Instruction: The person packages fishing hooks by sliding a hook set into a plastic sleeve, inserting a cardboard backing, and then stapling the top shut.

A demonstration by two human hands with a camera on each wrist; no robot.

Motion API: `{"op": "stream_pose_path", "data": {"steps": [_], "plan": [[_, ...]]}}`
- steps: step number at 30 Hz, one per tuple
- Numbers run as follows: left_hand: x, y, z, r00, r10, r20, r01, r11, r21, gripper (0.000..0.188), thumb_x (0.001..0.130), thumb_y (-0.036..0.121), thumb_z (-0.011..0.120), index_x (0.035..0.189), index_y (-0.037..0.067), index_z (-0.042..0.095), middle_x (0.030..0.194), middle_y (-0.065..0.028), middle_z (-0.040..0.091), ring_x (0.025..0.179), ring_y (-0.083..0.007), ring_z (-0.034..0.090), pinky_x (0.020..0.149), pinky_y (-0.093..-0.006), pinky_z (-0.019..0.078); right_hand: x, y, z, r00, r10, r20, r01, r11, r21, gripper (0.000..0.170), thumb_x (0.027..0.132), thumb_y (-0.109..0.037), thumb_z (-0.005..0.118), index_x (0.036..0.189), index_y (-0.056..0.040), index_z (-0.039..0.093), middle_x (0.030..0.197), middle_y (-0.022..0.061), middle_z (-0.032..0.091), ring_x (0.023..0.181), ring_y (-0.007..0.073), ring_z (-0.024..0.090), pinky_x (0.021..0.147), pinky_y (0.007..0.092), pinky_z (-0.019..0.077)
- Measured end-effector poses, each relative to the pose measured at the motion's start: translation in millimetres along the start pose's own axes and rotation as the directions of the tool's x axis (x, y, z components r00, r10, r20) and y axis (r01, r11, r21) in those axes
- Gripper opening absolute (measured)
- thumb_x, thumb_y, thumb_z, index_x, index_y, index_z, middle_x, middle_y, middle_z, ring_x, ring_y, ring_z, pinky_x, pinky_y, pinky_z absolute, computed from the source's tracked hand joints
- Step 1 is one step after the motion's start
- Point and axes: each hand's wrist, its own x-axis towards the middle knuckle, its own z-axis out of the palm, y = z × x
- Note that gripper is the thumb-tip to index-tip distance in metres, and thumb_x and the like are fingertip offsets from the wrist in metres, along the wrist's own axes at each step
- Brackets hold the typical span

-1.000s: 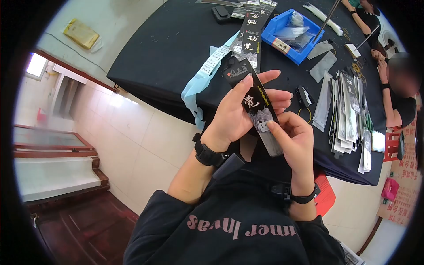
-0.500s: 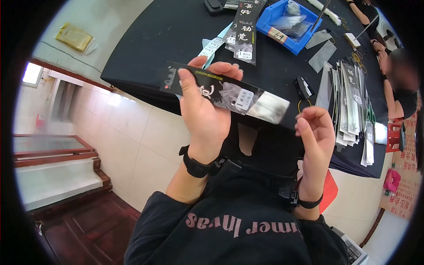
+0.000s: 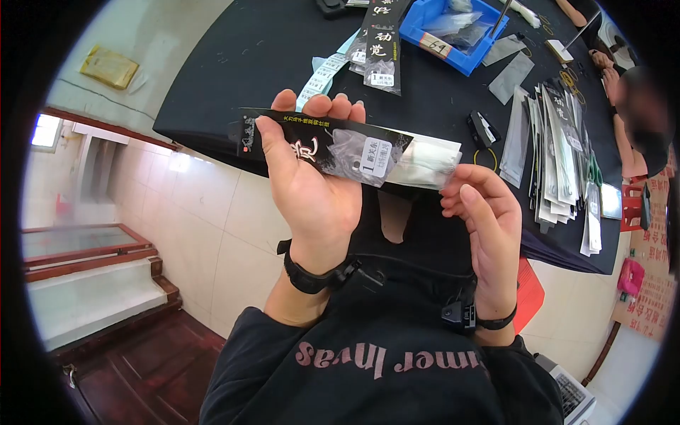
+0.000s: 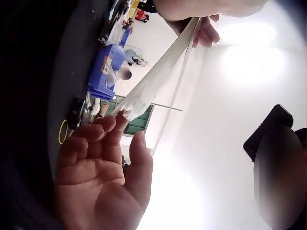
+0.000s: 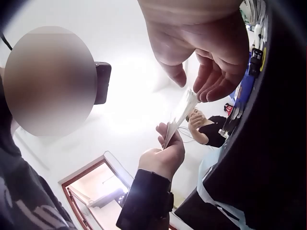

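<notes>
A long flat plastic packet with a black printed top, a white label and a pale, clear end lies across my left hand. The left thumb presses on its black end, while the fingers support it from behind. At the clear end, the fingertips of my right hand touch the packet's edge. In the right wrist view, the thumb of the right hand stands apart from the packet. Seen edge-on in the left wrist view, the packet slants between both hands.
On the black table lie more black packets, a light-blue label strip, a blue bin and a black stapler. A stack of long packets spreads at the right. Another person sits beyond it.
The packet has swung from steep to nearly level, and its pale end now points right. My right hand let go of it, moved away, then came back to its end.
</notes>
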Motion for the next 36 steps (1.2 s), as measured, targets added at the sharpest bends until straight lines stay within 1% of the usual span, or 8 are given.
{"op": "stream_pose_path", "data": {"steps": [11, 17, 20, 22, 23, 25, 32, 36], "plan": [[-6, 5, 5, 0.984, -0.173, 0.048, 0.18, 0.955, -0.237, 0.031, 0.103, 0.039, 0.035, 0.114, 0.013, 0.048, 0.098, -0.0051, 0.059, 0.098, -0.0202, 0.06, 0.098, -0.0438, 0.0451, 0, 0, 4, 0.998, 0.066, 0.004, -0.066, 0.995, 0.079, 0.031, 0.093, -0.011, 0.055, 0.119, 0.005, 0.054, 0.106, 0.009, 0.061, 0.095, 0.0134, 0.06, 0.081, 0.0267, 0.0496], [-7, 3, 13, 0.987, -0.149, -0.062, 0.136, 0.976, -0.172, 0.03, 0.103, 0.039, 0.034, 0.112, 0.013, 0.048, 0.09, -0.0038, 0.054, 0.091, -0.0207, 0.058, 0.096, -0.0449, 0.0455, 2, -4, 9, 0.994, 0.096, 0.055, -0.104, 0.981, 0.166, 0.037, 0.09, -0.008, 0.058, 0.124, 0.0044, 0.05, 0.106, 0.0088, 0.06, 0.1, 0.0137, 0.059, 0.084, 0.0271, 0.049], [-4, -2, 7, 0.992, -0.07, -0.101, 0.064, 0.996, -0.063, 0.032, 0.103, 0.041, 0.034, 0.111, 0.012, 0.047, 0.085, -0.0038, 0.051, 0.086, -0.0208, 0.055, 0.093, -0.0463, 0.0456, 3, -5, 15, 0.998, -0.007, 0.062, -0.001, 0.993, 0.118, 0.046, 0.082, -0.002, 0.065, 0.126, 0.0025, 0.05, 0.103, 0.0071, 0.06, 0.095, 0.0117, 0.059, 0.079, 0.0241, 0.0484], [-3, -6, 3, 0.994, -0.024, -0.106, 0.023, 1.0, -0.013, 0.033, 0.102, 0.042, 0.034, 0.111, 0.012, 0.047, 0.083, -0.0038, 0.05, 0.083, -0.0204, 0.054, 0.09, -0.0459, 0.0458, 3, -6, 13, 0.992, -0.07, 0.101, 0.087, 0.982, -0.166, 0.06, 0.073, 0.001, 0.072, 0.128, -0.0006, 0.05, 0.098, 0.0029, 0.059, 0.085, 0.0078, 0.056, 0.07, 0.0198, 0.045], [-3, -7, 1, 0.994, 0.018, -0.105, -0.014, 0.999, 0.036, 0.035, 0.102, 0.043, 0.034, 0.11, 0.011, 0.047, 0.08, -0.0039, 0.05, 0.08, -0.0199, 0.053, 0.088, -0.0455, 0.046, 4, -4, 13, 0.992, -0.067, 0.104, 0.084, 0.982, -0.166, 0.06, 0.073, 0.001, 0.072, 0.128, -0.0006, 0.05, 0.098, 0.0029, 0.059, 0.085, 0.0078, 0.056, 0.07, 0.0198, 0.045], [-5, -8, 1, 0.993, 0.018, -0.118, -0.013, 0.999, 0.037, 0.035, 0.101, 0.043, 0.035, 0.11, 0.011, 0.047, 0.078, -0.0037, 0.049, 0.077, -0.0194, 0.052, 0.085, -0.0446, 0.0462, 5, 1, 13, 0.981, -0.165, 0.101, 0.191, 0.911, -0.367, 0.064, 0.068, -0.002, 0.077, 0.127, -0.0041, 0.053, 0.092, -0.0014, 0.057, 0.076, 0.0049, 0.052, 0.063, 0.0177, 0.0402], [-4, -10, 2, 0.985, 0.012, -0.169, -0.003, 0.999, 0.054, 0.036, 0.099, 0.043, 0.036, 0.108, 0.01, 0.046, 0.072, -0.0029, 0.047, 0.071, -0.0179, 0.05, 0.078, -0.0419, 0.0468, 8, 8, 14, 0.974, -0.22, 0.064, 0.221, 0.829, -0.515, 0.054, 0.065, -0.002, 0.079, 0.116, -0.0064, 0.062, 0.087, -0.0022, 0.058, 0.074, 0.0042, 0.052, 0.061, 0.0183, 0.0397], [-6, -8, 4, 0.987, -0.04, -0.154, 0.051, 0.996, 0.069, 0.026, 0.101, 0.037, 0.035, 0.105, 0.015, 0.048, 0.076, 0.0009, 0.043, 0.075, -0.0145, 0.047, 0.084, -0.0407, 0.0446, 10, 5, 14, 0.947, -0.304, 0.106, 0.307, 0.755, -0.58, 0.052, 0.063, -0.001, 0.078, 0.112, -0.0056, 0.064, 0.085, -0.0002, 0.06, 0.072, 0.0071, 0.053, 0.059, 0.0203, 0.0411]]}}
